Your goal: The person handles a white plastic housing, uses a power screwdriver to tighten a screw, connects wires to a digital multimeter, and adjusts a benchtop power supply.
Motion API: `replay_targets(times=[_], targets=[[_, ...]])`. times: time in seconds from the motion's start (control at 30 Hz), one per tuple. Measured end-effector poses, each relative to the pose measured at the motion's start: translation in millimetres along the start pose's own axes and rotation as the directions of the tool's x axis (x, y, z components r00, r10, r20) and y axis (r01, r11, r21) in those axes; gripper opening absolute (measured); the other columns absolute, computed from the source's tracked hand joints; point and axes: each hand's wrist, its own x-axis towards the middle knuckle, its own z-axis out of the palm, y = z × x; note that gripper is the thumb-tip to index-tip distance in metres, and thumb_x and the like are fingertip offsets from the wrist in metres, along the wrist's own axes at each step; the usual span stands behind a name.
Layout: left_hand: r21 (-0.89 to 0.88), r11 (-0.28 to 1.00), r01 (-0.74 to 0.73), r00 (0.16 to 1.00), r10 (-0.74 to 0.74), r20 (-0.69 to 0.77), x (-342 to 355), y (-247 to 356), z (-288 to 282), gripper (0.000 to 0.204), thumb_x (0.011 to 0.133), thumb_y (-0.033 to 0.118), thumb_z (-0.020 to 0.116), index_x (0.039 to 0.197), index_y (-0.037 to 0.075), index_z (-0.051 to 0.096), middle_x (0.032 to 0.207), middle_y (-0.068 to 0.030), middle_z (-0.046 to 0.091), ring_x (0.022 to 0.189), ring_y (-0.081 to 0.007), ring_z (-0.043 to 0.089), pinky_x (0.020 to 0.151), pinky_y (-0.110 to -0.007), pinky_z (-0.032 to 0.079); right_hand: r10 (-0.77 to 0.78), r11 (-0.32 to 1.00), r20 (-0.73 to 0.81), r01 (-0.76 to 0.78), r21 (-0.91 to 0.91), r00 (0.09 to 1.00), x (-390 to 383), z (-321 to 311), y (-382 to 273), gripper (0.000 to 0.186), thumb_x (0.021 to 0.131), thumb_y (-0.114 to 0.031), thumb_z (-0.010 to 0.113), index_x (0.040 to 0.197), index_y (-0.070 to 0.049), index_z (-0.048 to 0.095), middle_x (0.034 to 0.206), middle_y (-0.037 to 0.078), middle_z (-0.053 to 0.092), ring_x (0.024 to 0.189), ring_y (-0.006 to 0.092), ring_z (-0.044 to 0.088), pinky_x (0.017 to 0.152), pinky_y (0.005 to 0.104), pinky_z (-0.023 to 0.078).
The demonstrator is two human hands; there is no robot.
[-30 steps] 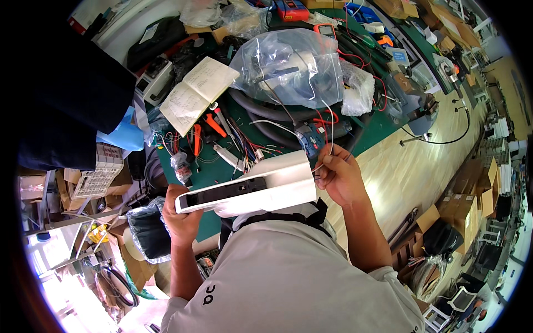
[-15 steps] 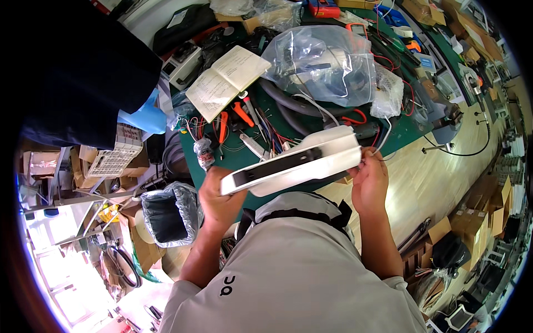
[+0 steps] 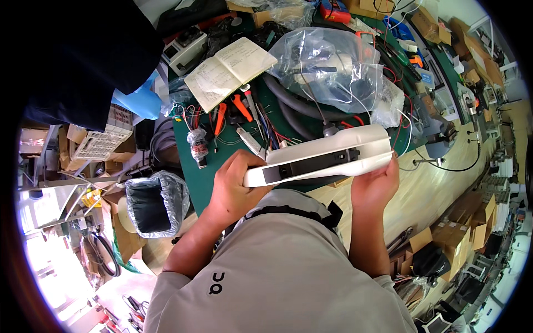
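Observation:
A long white plastic housing (image 3: 333,145) with a dark recess along its side is held level in front of me, above the near edge of the green table. My left hand (image 3: 237,183) is closed around its left end, fingers behind and thumb in front. At the other end my right hand (image 3: 376,186) grips the housing from below, its fingertips partly hidden. A thin white cable (image 3: 410,130) loops beside that right end. Behind the housing lie a grey cable connector (image 3: 331,130) and a bottle-like part wrapped in clear plastic (image 3: 198,147).
On the green table (image 3: 194,186) are an open notebook (image 3: 230,69), orange-handled tools (image 3: 220,117), thick grey tubing (image 3: 286,105) and a large clear plastic bag (image 3: 322,66). A lined bin (image 3: 158,205) stands at the left. Dark clothing of another person (image 3: 83,61) fills the upper left.
Both hands have moved right with the white housing, which now shows more of its dark recess. The surroundings have shifted slightly in view.

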Motion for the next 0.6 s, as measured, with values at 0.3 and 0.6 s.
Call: replay_targets(times=[0.3,0.6], targets=[[-0.218,0.939,0.265,0.906,-0.165,0.391,11.8,2.1,-20.9,0.049,0.074,0.035,0.086,0.099,0.0,0.061,0.082,-0.0088,0.066,0.074,-0.0161,0.063,0.067,-0.03,0.05,-0.127,0.986,0.037,0.13,-0.107,0.991,-7.5,0.9,-5.7,0.033,0.101,-0.027,0.039,0.115,-0.001,0.056,0.117,0.012,0.06,0.112,0.0255,0.058,0.1,0.043,0.045],[-0.313,0.848,0.428,0.772,-0.163,0.614,8.9,18.0,-18.6,0.047,0.086,0.043,0.06,0.095,-0.003,0.059,0.074,-0.0082,0.055,0.07,-0.0158,0.05,0.062,-0.032,0.039,-0.134,0.97,0.058,0.143,-0.195,0.989,-16.4,3.5,-6.4,0.03,0.1,-0.022,0.037,0.112,0.001,0.052,0.124,0.02,0.058,0.114,0.0302,0.058,0.1,0.0455,0.046]])
